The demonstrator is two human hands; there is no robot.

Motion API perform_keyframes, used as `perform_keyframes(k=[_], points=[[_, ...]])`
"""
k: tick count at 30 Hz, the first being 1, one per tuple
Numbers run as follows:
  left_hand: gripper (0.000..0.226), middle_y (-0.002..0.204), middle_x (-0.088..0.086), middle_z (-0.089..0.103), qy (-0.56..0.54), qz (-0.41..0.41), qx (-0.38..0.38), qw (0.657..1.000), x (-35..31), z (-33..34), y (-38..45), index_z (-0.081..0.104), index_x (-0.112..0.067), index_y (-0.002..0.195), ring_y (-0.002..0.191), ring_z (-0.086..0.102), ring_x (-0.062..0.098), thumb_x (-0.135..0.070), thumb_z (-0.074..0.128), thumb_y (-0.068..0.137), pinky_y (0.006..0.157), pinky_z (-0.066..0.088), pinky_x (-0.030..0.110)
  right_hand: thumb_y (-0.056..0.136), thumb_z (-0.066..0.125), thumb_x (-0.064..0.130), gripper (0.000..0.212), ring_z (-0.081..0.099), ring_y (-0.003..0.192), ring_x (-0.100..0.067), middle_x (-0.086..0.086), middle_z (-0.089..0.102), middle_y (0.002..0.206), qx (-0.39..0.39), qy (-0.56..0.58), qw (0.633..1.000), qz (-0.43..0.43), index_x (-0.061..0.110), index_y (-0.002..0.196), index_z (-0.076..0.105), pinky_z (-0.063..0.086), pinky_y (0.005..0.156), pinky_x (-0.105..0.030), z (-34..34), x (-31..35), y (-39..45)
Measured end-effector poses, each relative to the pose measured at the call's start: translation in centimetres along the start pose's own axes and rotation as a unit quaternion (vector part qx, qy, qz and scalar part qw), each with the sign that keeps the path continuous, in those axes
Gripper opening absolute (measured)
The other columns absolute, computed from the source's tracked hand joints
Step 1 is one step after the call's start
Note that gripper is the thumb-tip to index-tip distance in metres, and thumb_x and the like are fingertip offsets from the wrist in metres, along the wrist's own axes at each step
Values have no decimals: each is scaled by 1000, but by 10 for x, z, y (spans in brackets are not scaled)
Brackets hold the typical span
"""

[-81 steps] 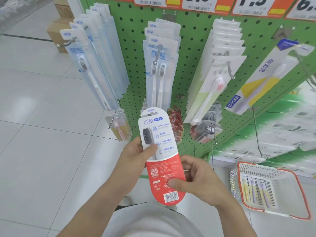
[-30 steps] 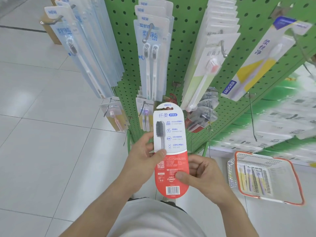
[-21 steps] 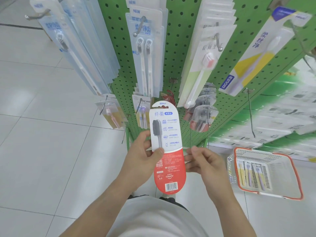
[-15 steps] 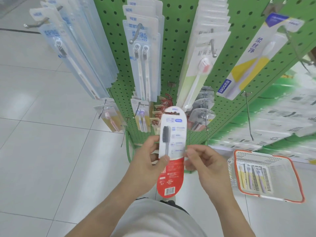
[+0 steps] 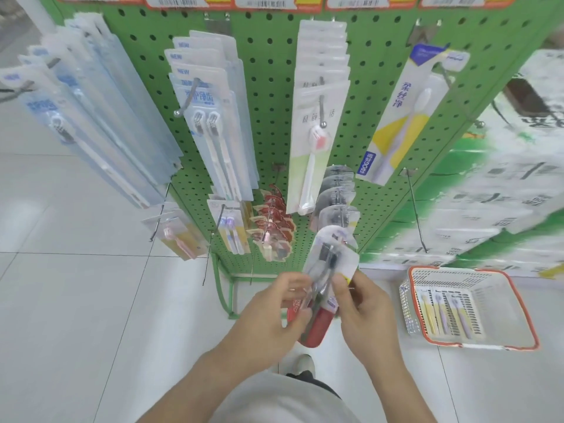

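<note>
A red-and-white toothbrush pack (image 5: 317, 326) with a dark-bristled brush sits between both hands in front of my chest, turned edge-on and blurred by motion. My left hand (image 5: 274, 315) grips its left edge with thumb and fingers. My right hand (image 5: 361, 303) pinches its right edge near the middle. The pack's upper end overlaps the lowest hanging packs (image 5: 337, 215) of the same rounded shape on the green pegboard (image 5: 268, 87).
Rows of hanging toothbrush packs (image 5: 210, 123) fill the pegboard on metal hooks. An empty long hook (image 5: 416, 212) sticks out at the right. An orange-rimmed white basket (image 5: 500, 303) with several toothbrush packs stands on the tiled floor at the right.
The pack has turned from facing me to nearly edge-on and moved up and right toward the pegboard. My right hand shifted from the pack's lower end to its right edge.
</note>
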State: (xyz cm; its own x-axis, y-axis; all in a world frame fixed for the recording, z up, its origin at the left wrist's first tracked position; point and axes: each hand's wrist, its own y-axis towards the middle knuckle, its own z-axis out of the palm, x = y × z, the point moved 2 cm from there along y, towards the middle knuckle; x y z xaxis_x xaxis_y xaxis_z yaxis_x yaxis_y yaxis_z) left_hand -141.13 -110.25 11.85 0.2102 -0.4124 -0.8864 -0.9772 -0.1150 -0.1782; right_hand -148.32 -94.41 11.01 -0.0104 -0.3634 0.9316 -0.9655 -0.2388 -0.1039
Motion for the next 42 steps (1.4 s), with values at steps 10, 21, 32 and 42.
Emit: perform_keyframes(k=[10,21,32,42], points=[[26,116,-18,63,-22,-8,-120,992,-1,2,59,58,-25,122,106,59,-5,-15,60,98,91,46,14,100,60,24,6,50,51,-4,6,66,61,-31,43,998,32,20,97,62,37,52,-16,-19,-47,27],[40,121,-19,64,-66,4,-106,992,-9,35,89,55,-24,135,105,60,-8,-9,59,99,87,45,7,104,52,23,8,66,81,-24,-6,69,85,11,30,998,45,23,100,59,51,78,-43,-18,-73,49],[10,92,-11,69,-56,-22,-169,984,-9,39,117,62,-32,93,85,62,0,-24,68,95,76,47,10,98,55,4,21,64,84,10,18,70,91,22,-28,999,39,23,102,64,47,74,-12,-23,-72,80],[23,92,-14,71,-49,-2,-186,981,-2,43,134,62,-37,91,87,66,4,-15,66,96,85,52,18,103,52,14,24,64,102,-10,5,73,112,-66,-55,995,-42,14,119,70,49,91,-25,-44,-42,134]])
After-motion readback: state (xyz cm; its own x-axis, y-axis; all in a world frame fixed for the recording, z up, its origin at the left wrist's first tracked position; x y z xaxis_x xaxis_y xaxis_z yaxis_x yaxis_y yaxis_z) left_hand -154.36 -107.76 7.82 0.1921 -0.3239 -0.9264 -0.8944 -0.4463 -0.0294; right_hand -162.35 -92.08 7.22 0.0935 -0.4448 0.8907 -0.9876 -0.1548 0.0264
